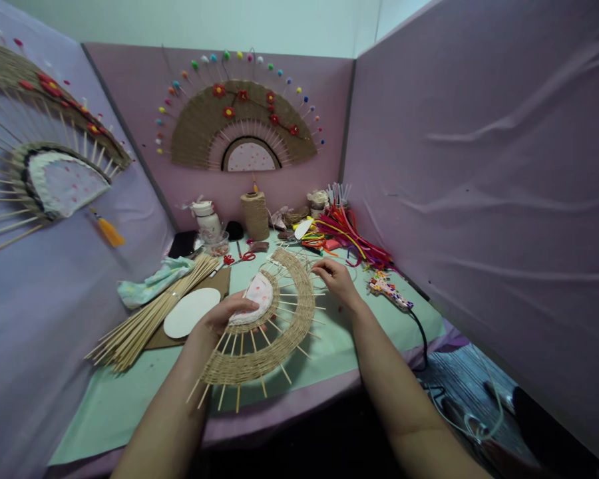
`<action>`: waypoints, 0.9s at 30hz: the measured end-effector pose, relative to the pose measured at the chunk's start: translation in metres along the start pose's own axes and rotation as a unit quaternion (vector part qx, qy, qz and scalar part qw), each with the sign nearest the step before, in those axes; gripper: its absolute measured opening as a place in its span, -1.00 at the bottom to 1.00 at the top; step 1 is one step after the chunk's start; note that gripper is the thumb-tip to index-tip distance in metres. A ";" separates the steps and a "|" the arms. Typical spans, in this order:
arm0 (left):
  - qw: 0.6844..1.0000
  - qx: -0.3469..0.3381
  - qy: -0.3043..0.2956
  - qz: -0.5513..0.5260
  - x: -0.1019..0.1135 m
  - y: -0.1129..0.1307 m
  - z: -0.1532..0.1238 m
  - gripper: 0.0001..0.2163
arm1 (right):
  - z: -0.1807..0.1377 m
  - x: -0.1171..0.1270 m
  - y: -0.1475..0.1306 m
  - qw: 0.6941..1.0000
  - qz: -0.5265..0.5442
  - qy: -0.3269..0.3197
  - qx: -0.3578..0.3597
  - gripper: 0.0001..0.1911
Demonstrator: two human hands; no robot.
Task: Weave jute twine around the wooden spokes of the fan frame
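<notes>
My left hand (228, 311) grips a half-round fan by its white, red-dotted centre piece (260, 298), thumb on top and the other fingers mostly behind. Around that centre runs a wide band of woven twine (305, 303), with thin wooden sticks jutting past its outer edge. The fan is tilted above the table. Beside the band's upper right end, my right hand (335, 279) is closed in a pinch. A fine strand of twine (307, 265) runs to its fingertips; its full path is too thin to follow.
At left, a bundle of sticks (152, 313) and a white oval (192, 313) lie over cardboard. Behind are red scissors (242, 257), a twine spool (254, 216), a white bottle (205, 218) and coloured pipe cleaners (352, 233). A corded glue gun (390, 293) rests at right. Finished fans (194, 133) hang on the partitions.
</notes>
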State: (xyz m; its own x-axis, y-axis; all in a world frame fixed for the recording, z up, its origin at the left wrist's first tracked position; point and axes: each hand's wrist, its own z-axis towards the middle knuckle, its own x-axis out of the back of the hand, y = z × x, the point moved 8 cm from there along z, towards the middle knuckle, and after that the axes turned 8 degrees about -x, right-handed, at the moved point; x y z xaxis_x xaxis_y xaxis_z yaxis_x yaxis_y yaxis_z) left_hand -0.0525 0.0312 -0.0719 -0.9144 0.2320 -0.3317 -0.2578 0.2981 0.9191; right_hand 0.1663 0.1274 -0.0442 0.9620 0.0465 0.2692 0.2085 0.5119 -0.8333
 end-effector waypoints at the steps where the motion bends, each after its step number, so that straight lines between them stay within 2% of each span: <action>1: 1.000 -0.002 -0.005 -0.002 -0.001 0.000 0.000 -0.68 | 0.000 -0.001 0.000 1.000 0.003 0.002 -0.005 -0.85; 6: 1.000 0.023 -0.004 -0.002 0.002 -0.008 0.005 -0.73 | -0.001 -0.004 -0.001 1.000 0.001 -0.004 -0.015 -0.85; 11: 0.996 0.082 -0.005 -0.045 0.006 -0.024 0.013 -0.64 | -0.002 -0.006 -0.001 1.000 -0.009 -0.012 -0.023 -0.84; 16: 0.995 0.029 0.082 -0.047 0.018 -0.021 0.019 -0.85 | -0.002 -0.006 0.000 0.999 0.012 -0.022 -0.036 -0.84; 22: 0.997 -0.015 0.069 -0.023 0.012 -0.012 0.016 -0.74 | -0.001 -0.009 0.007 0.998 0.034 -0.033 -0.048 -0.85; 27: 0.997 -0.006 0.074 -0.020 0.013 -0.013 0.015 -0.69 | 0.001 -0.004 0.004 1.000 0.028 0.003 -0.012 -0.87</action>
State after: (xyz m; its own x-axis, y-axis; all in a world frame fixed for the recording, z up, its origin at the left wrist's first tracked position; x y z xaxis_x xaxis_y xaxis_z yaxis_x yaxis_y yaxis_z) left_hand -0.0562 0.0442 -0.0910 -0.9387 0.0814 -0.3349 -0.2986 0.2934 0.9082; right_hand 0.1635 0.1296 -0.0479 0.9732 0.0685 0.2193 0.1590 0.4885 -0.8579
